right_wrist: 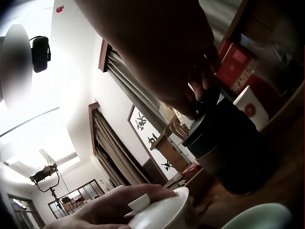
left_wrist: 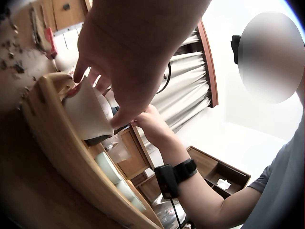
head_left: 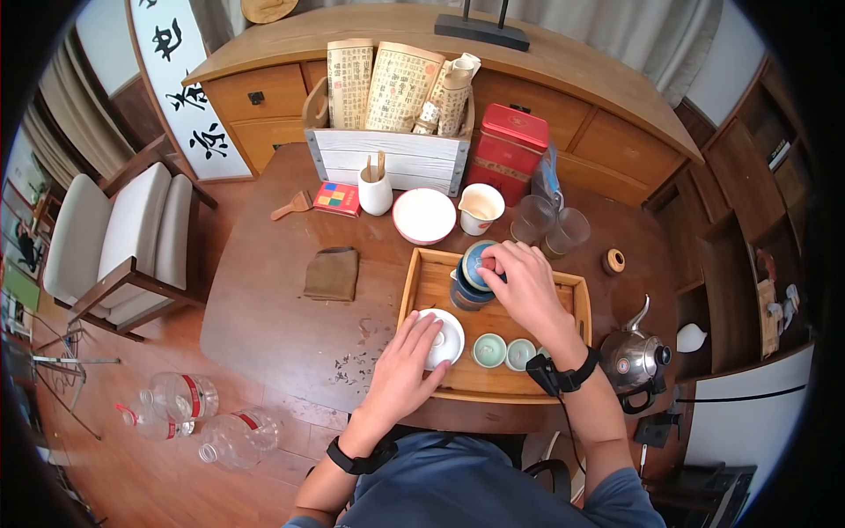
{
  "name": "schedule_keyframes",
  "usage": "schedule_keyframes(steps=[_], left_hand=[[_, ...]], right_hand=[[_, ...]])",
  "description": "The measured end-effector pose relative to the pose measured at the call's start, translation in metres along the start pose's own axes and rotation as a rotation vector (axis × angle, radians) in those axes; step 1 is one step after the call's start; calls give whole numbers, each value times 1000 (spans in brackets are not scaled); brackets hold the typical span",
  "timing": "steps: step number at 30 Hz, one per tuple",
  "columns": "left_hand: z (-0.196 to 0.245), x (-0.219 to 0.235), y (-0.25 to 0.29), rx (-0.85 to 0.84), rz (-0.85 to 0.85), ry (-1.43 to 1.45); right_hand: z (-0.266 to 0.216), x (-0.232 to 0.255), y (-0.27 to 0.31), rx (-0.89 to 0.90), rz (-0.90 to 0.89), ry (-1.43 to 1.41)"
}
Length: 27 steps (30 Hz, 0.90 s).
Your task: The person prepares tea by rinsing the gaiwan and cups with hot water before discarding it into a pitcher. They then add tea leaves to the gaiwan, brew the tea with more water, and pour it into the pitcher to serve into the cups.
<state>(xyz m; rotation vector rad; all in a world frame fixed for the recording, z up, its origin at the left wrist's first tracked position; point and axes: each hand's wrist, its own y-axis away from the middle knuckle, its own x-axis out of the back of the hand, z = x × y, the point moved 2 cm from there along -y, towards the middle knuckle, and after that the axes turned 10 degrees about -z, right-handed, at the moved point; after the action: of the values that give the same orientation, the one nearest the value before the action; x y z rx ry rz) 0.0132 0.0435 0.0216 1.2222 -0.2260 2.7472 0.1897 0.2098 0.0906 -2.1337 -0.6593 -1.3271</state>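
While the right hand (head_left: 532, 289) pinches one lid (head_left: 473, 258), three cups (head_left: 519, 355) stand.

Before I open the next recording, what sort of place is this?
Looks like a tea room, possibly a home corner: a white lidded bowl, small green cups and a metal kettle suggest it.

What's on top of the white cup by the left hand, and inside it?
A white lid with a knob sits on the white cup, partly covered by the left hand. The lid hides the inside, so contents cannot be seen.
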Motion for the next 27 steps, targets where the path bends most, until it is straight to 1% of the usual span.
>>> schedule_keyframes(steps=[5, 8, 11, 14, 17, 21, 27], left_hand=[[0, 0, 0, -1, -2, -2], [0, 1, -1, -5, -8, -8], [0, 1, 0, -8, 2, -7], [0, 1, 0, -6, 8, -4], [-2, -1, -1, -9, 18, -9], [-1, 0, -2, -7, 18, -9], [-1, 0, -3, -8, 20, -8]], right_hand=[[-2, 8, -2, -19, -11, -131], [-5, 10, 0, -31, -67, -189], [-8, 14, 3, -85, 20, -313], [0, 12, 11, -70, -14, -284], [16, 11, 24, -223, 106, -467], [28, 19, 44, -324, 46, -385], [58, 8, 69, -378, -6, -282]])
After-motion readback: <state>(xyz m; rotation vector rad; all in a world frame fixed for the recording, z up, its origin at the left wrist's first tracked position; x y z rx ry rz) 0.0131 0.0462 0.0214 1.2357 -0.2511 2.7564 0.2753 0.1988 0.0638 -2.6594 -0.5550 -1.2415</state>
